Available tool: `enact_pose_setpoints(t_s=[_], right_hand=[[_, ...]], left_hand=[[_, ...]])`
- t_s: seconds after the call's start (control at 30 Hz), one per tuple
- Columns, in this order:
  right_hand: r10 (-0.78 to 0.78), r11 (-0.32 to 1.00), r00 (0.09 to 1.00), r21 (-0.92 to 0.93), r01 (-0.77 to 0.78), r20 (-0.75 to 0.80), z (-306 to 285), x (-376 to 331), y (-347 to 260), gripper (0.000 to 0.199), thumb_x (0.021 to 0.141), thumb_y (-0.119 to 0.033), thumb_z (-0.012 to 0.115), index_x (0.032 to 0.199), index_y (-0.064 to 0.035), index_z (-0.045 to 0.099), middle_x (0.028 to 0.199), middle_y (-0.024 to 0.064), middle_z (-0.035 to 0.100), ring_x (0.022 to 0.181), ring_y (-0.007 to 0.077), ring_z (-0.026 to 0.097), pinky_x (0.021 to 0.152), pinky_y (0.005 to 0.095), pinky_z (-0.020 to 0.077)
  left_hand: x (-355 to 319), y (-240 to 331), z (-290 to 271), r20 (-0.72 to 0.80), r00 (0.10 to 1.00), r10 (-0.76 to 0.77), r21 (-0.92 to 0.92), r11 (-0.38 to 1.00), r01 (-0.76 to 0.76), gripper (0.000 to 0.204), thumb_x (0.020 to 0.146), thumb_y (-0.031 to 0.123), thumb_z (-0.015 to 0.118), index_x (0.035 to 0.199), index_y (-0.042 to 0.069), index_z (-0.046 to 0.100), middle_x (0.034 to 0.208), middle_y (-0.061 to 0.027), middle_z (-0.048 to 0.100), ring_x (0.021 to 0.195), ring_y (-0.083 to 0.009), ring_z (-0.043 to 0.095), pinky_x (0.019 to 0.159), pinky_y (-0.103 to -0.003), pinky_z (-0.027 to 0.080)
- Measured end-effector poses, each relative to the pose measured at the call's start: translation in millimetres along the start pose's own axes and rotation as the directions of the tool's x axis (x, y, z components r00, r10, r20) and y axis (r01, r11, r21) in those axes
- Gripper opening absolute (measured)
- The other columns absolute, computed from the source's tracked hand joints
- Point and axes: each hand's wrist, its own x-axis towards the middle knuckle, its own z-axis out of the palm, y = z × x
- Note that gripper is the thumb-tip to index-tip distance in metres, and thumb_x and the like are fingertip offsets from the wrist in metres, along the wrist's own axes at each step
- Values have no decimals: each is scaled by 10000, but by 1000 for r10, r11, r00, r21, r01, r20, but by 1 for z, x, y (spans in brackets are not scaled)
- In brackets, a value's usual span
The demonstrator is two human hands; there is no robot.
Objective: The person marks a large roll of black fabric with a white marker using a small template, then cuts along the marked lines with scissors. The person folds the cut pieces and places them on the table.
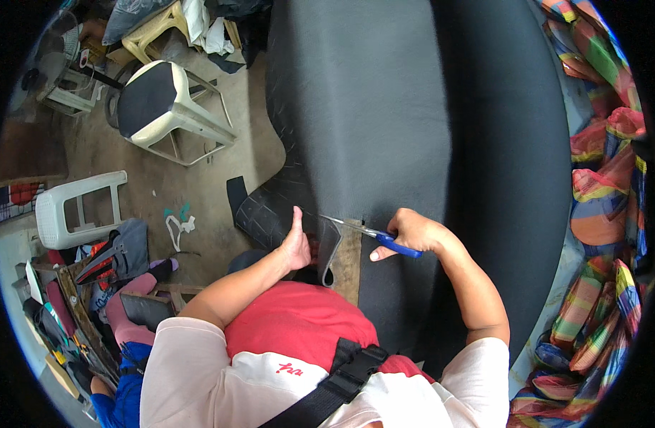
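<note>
**A:** Any tips for this cut? The dark sheet (374,107) lies spread out in front of the person, running well up past the hands. The right hand (411,234) has its fingers wrapped round the blue handles of the scissors (398,246), blades pointing left across a strip of wooden board (350,271), tip right by the curled flap (330,250).

**B:** Nice spot for it tbh. I'd keep the lower blade low along the board and take long, even bites. Can't tell how far apart the blades are, though.

**A:** And the left hand (295,246)?

**B:** Thumb's up, spread away from the fingers, so no pinch there. Fingers are partly hidden, can't tell if they touch the flap. Imo it should draw that flap taut, clear of the tip, or the edge could go jagged.
</note>
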Motion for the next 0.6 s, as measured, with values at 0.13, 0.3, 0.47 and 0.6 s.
enact_pose_setpoints(t_s=[0.13, 0.3, 0.47, 0.6], right_hand=[[-19, 1000, 1000, 18, 19, -4, -1, -3, -1, 727, 529, -631, 767, 662, 71, 632, 564, 176, 553, 609, 292, 598, 608, 401, 470], [-30, 999, 999, 15, 30, -23, 1, -6, -3, 711, 540, -622, 770, 642, 66, 622, 538, 158, 538, 572, 271, 579, 574, 389, 460], [-44, 999, 997, 15, 45, -57, 1, -8, -5, 712, 548, -620, 768, 661, 68, 625, 547, 156, 545, 578, 272, 583, 576, 391, 463], [-20, 1000, 999, 12, 20, -36, 0, -10, -6, 719, 546, -616, 771, 681, 75, 626, 568, 161, 554, 593, 277, 586, 584, 393, 467]], left_hand=[[14, -10, 15, 43, 983, 180, 177, 967, -185, 958, 753, 792, 338, 1379, 66, 330, 1416, -116, 353, 1282, -280, 338, 1057, -431, 268], [13, -17, 25, -94, 968, 232, 133, 967, -219, 946, 781, 785, 260, 1404, 74, 286, 1447, -100, 300, 1287, -279, 323, 1057, -401, 259], [20, -20, 28, -307, 904, 298, 216, 947, -239, 970, 800, 773, 208, 1419, 26, 212, 1455, -128, 265, 1302, -278, 298, 1065, -397, 239], [30, -21, 20, -378, 673, 636, 592, 725, -352, 845, 899, 641, 174, 1035, -88, 580, 994, -202, 624, 983, -283, 564, 894, -370, 395]])
